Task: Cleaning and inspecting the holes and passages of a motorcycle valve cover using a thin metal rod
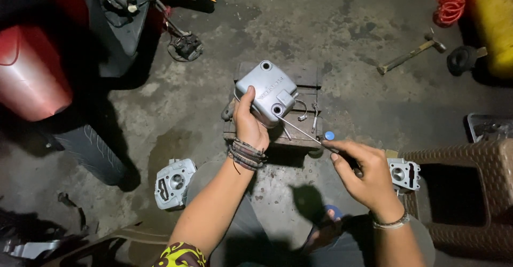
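The left hand [248, 125] grips a grey cast-metal engine valve cover [265, 91] by its lower left edge, holding it tilted above a small wooden block [299, 136] near the centre of the view. The right hand [363, 173], at about four o'clock from the cover, is closed around the handle of a thin metal rod tool [299, 129] whose tip reaches the cover's lower bolt hole.

The grip on the cover is one-handed and at an edge, so pressure from the rod could likely twist it loose and drop it onto the concrete floor [299, 26]. The slender rod may slip off the hole and jab the left fingers. A cylinder head [173, 182] lies at seven o'clock, another engine part [403, 173] just beside the right hand, and a hammer [411, 56] at two o'clock.
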